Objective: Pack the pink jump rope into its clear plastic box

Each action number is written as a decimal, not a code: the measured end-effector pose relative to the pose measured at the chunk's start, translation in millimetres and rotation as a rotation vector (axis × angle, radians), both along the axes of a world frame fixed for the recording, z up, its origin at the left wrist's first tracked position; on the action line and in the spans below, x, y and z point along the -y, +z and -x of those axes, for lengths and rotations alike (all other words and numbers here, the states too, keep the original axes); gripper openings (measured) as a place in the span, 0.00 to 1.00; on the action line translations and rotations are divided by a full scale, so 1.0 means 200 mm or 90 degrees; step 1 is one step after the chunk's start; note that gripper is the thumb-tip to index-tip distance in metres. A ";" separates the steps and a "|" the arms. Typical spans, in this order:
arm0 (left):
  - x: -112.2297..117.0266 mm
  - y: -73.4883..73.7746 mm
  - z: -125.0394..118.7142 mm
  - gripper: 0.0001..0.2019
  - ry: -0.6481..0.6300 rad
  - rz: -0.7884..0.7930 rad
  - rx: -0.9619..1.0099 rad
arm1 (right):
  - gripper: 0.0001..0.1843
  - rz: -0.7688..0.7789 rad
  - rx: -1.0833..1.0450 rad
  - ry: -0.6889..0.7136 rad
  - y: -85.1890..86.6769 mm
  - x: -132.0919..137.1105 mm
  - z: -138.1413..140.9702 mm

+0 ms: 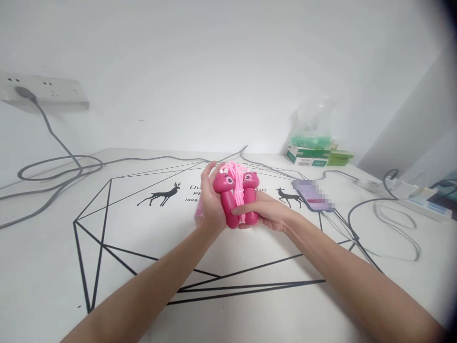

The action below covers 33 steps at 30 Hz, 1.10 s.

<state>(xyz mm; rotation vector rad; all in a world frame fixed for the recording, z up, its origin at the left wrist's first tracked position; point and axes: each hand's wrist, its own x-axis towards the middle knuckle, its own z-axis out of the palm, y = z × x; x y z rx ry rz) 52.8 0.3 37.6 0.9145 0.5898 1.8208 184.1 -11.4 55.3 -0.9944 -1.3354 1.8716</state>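
Both hands hold a pink jump rope (251,206) above the middle of the table. Its two dark pink handles, shaped like cartoon animals with big eyes, stand side by side, and the light pink cord is bundled between them. My left hand (211,202) wraps the left handle from the side, fingers pointing up behind it. My right hand (269,209) grips the lower right handle, its thumb laid across the cord and handles. Behind my left wrist a pink box-like object (198,212) partly shows; the rest of it is hidden.
A phone (314,195) lies right of my hands with a cable attached. At the back right, green-and-white boxes (309,153) carry a clear plastic bag (314,124). Grey cables (157,158) run along the back. A power strip (424,205) sits far right; a wall socket (53,90) is at left.
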 end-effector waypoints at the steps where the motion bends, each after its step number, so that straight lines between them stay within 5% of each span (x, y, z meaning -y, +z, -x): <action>1: 0.00 0.01 0.00 0.21 -0.039 -0.005 0.039 | 0.25 0.005 -0.003 0.003 0.00 0.00 -0.01; 5: 0.02 0.04 0.01 0.24 -0.122 0.000 0.119 | 0.23 0.045 -0.001 0.020 0.01 -0.02 -0.04; 19: -0.04 0.02 0.06 0.26 -0.219 0.135 0.175 | 0.23 0.061 0.015 0.062 -0.02 -0.08 -0.13; 28: -0.03 0.02 0.06 0.34 -0.164 0.131 -0.063 | 0.22 0.044 -0.003 0.075 0.00 -0.08 -0.14; 33: -0.04 0.04 0.09 0.28 -0.138 0.093 -0.107 | 0.17 0.040 -0.061 0.103 0.00 -0.07 -0.14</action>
